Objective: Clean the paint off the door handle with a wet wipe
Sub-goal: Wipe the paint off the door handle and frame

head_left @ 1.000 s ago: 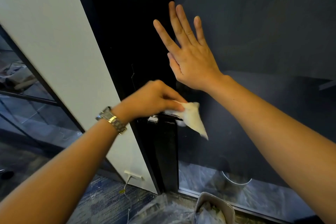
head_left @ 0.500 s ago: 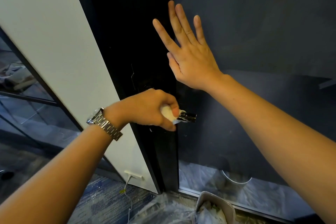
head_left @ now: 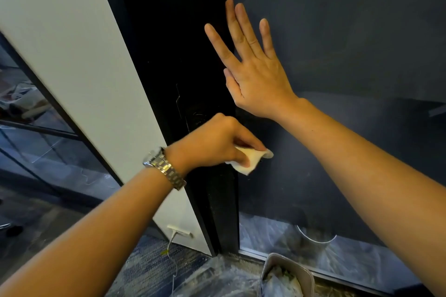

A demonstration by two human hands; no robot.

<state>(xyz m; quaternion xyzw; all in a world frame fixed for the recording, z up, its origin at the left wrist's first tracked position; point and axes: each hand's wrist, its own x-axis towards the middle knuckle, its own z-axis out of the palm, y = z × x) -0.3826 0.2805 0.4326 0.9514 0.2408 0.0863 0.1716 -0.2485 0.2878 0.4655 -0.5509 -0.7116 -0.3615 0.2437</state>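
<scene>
Dark door [head_left: 337, 55] ahead. Flat against it, right hand [head_left: 255, 79], fingers straight and spread. Just below, left hand [head_left: 212, 142], fingers curled round a white wipe [head_left: 251, 163], pressed at the door's edge over the handle, itself hidden. Metal watch [head_left: 164, 167] on the left wrist.

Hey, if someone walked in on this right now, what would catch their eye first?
Probably the right hand, spread flat against the dark door near the centre. Just below it, the left hand pinches a white wipe at the door's edge, with a silver watch on its wrist.
</scene>
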